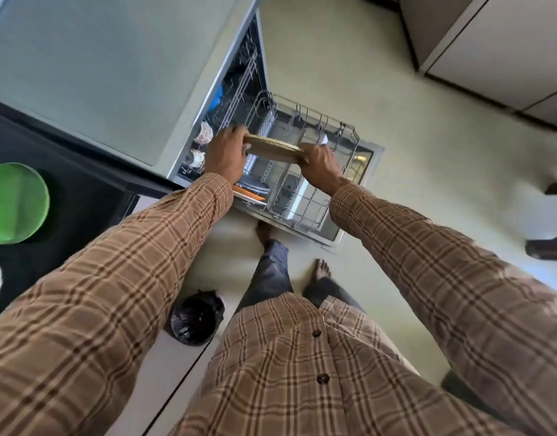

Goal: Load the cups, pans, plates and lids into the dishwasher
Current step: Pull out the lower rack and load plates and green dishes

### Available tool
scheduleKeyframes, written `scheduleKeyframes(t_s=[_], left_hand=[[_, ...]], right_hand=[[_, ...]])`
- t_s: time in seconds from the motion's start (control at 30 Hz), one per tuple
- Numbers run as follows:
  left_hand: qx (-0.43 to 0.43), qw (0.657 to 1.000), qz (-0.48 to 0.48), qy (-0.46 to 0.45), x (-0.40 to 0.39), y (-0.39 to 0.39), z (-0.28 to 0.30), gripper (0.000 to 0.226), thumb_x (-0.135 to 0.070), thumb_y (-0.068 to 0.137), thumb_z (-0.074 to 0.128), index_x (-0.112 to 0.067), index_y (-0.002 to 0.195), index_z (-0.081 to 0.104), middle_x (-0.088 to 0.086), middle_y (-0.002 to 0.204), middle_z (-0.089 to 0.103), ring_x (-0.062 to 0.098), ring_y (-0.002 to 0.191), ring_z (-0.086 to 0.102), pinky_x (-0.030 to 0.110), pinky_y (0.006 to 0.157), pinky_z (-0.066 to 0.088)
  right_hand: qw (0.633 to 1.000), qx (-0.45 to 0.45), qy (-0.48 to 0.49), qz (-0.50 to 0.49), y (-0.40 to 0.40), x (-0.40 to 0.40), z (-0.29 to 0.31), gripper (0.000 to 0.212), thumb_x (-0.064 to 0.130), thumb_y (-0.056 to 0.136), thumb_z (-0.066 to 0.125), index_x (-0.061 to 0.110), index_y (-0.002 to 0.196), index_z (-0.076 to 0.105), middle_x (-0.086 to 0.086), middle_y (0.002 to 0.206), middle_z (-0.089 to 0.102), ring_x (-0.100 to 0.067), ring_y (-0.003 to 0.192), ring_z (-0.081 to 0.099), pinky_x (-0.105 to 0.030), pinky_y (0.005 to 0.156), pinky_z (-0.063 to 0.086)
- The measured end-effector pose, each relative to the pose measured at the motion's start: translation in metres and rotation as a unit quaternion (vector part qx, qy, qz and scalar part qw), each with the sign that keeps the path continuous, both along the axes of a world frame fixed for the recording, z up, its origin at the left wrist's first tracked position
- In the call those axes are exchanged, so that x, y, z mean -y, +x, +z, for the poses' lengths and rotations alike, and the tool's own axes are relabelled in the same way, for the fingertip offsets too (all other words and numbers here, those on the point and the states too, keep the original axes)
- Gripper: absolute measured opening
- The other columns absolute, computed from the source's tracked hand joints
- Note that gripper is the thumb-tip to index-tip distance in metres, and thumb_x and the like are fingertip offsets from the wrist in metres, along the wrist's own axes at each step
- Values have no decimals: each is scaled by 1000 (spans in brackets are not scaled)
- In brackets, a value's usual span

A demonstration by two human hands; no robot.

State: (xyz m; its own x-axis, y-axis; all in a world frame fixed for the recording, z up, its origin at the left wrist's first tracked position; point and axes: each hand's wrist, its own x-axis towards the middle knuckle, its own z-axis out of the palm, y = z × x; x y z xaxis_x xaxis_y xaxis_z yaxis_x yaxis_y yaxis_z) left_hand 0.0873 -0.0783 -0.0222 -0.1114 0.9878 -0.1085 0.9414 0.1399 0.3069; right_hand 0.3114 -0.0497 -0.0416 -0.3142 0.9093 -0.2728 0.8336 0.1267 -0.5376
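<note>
Both hands grip 1 tan plate (272, 148) by opposite edges: left hand (227, 152), right hand (320, 163). Plate sits edge-on above the pulled-out lower rack (321, 171) (dishwasher (376, 152) door down).

Plate (274, 148): tan, speckled. Sleeves (164, 234): brown-and-cream plaid. Plate on table (14, 202): bright green. Rack (305, 171): grey wire. Floor (396, 105): pale cream. Bin bag (195, 317): black.
</note>
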Motion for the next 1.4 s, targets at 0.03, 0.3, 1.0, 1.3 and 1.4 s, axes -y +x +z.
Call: scheduleKeyframes(t_s=[0.03, 0.3, 1.0, 1.3, 1.4], left_hand=[[7, 1000, 5, -15, -9, -7, -14, 18, -13, 102, 60, -11, 120, 59, 10, 121, 63, 25, 103, 63, 37, 84, 50], [50, 994, 43, -90, -51, -51, -154, 30, 1, 97, 59, -13, 124, 56, 10, 130, 59, 24, 111, 59, 34, 87, 48], [108, 980, 99, -133, -40, -100, -351, 83, 18, 88, 53, -14, 161, 28, 16, 152, 43, 22, 129, 51, 11, 94, 35], [142, 977, 110, -115, -42, -107, -355, 88, 25, 80, 52, -11, 158, 33, 13, 156, 43, 25, 140, 44, 6, 103, 38], [147, 977, 117, -104, -41, -104, -356, 86, 24, 79, 54, -10, 156, 36, 15, 153, 45, 27, 139, 45, 33, 111, 45]], right_hand=[[1000, -1, -6, -9, -9, -6, -13, 22, 1, 97, 51, 8, 109, 68, -10, 90, 71, -24, 74, 64, -27, 64, 44], [996, -19, -67, -50, -66, -28, -162, 33, -5, 97, 45, 7, 124, 61, -18, 95, 72, -32, 77, 68, -38, 64, 54], [997, 15, -62, -49, -103, -23, -349, 31, -4, 89, 40, 12, 106, 61, -20, 87, 67, -37, 75, 61, -38, 61, 42], [997, -10, -66, -42, -117, -37, -363, 23, 15, 97, 41, 11, 102, 63, -16, 85, 69, -31, 72, 63, -40, 62, 49], [995, -32, -88, -48, -125, -37, -364, 45, 39, 94, 29, 11, 96, 64, -11, 78, 64, -25, 67, 58, -34, 60, 42]])
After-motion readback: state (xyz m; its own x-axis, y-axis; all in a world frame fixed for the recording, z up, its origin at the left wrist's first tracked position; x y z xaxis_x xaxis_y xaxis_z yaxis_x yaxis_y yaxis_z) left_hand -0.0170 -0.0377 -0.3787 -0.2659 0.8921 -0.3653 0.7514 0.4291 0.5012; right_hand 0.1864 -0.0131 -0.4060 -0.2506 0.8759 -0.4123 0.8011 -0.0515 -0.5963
